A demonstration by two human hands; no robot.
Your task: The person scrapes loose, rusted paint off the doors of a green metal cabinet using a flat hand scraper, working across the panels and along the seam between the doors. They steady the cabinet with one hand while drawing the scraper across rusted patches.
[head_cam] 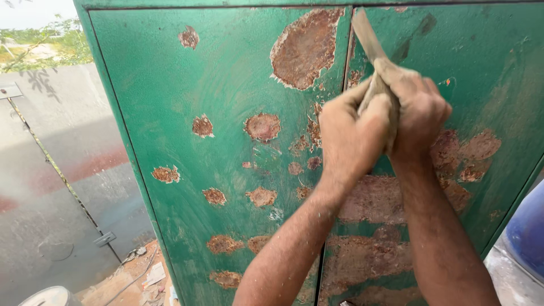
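Note:
A green metal cabinet [187,107] with two doors fills the view, its paint broken by many rusty brown patches. Both my hands grip the handle of a flat-bladed scraper [365,34]. My left hand [351,136] wraps the handle from the left and my right hand [416,110] from the right. The dusty blade points up and lies against the right door near the seam between the doors. A large bare rust patch [306,48] sits just left of the blade. Paint dust covers both hands and forearms.
A grey wall [51,170] with a reddish band and a thin cable stands to the left. Debris and a round white bucket lid [51,296] lie on the ground at lower left. A blue rounded container [527,232] is at the right edge.

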